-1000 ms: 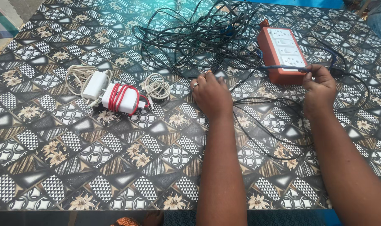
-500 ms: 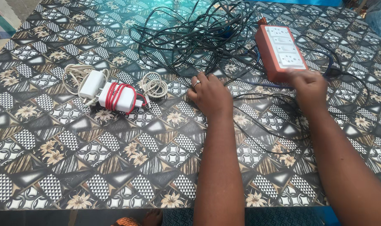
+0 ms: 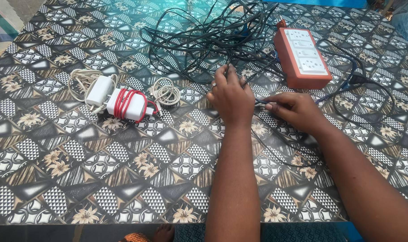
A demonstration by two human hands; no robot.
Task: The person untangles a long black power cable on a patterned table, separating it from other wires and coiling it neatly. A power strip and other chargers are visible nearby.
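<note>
Under left hand [image 3: 231,96], cable [image 3: 275,99] partly hidden

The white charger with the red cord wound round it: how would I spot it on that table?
Start at the patterned table and look left of the left hand. Three pale bundles lie there in a row. The white charger is the middle block, between a plain white adapter and a small cream cable coil; only it is wrapped in red cord.
</note>
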